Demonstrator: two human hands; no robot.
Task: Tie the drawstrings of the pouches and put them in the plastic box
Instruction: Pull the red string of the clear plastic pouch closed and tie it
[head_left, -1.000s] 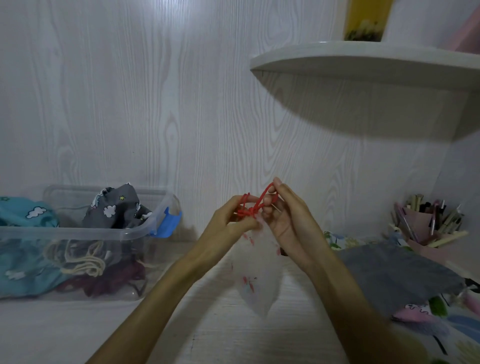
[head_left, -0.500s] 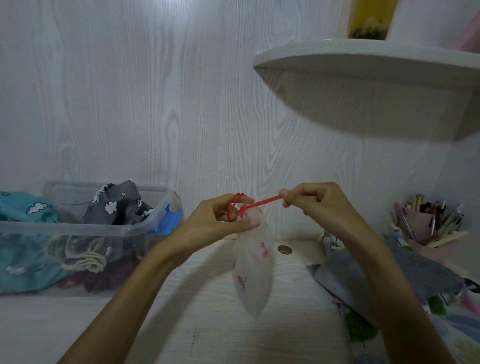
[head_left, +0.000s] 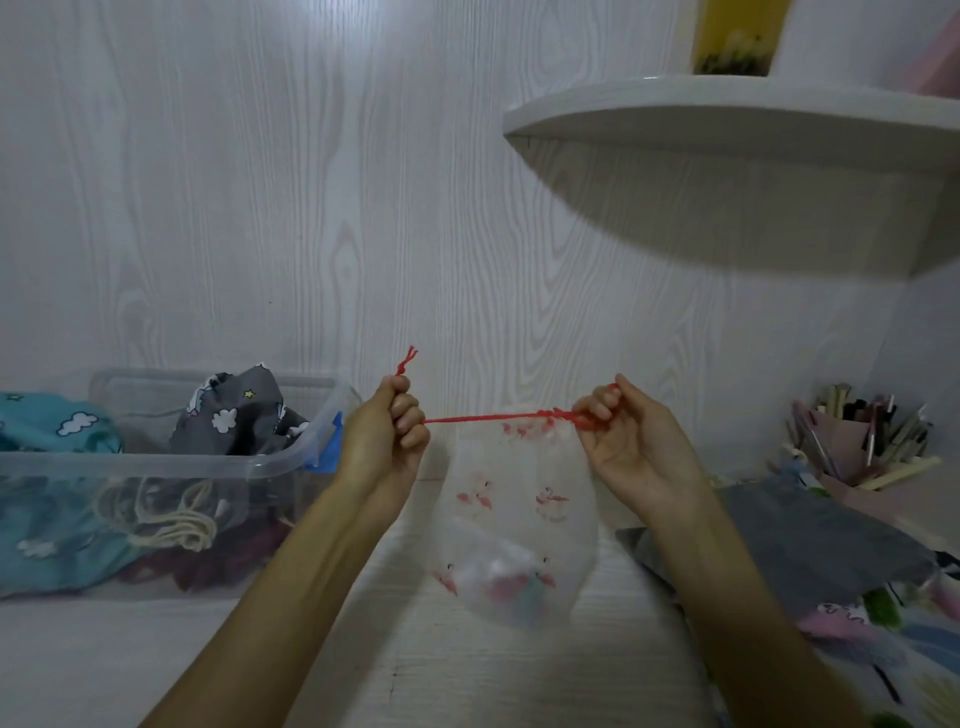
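White wood-grain wall panels back a pale tabletop (head_left: 467, 686).

1. Box (head_left: 156, 462): clear plastic, at 9 o'clock from the hands, well apart from them. It already holds a grey pouch (head_left: 234, 415), a teal pouch (head_left: 47, 431) and cream cords.
2. Left hand (head_left: 382, 441): fingers curled round one red cord (head_left: 483, 417) end; the frayed tip projects above the fist.
3. Pouch (head_left: 519, 519): thin, translucent, flamingo print. It hangs between the hands, clear of the table. Judged light, limp and easily crushed; small contents sag at 6 o'clock.
4. Right hand (head_left: 631, 447): fingers pinch the cord beside the knot at the pouch neck.
5. Handling: the cord runs taut, so hold by cord or gathered neck, not the film body.
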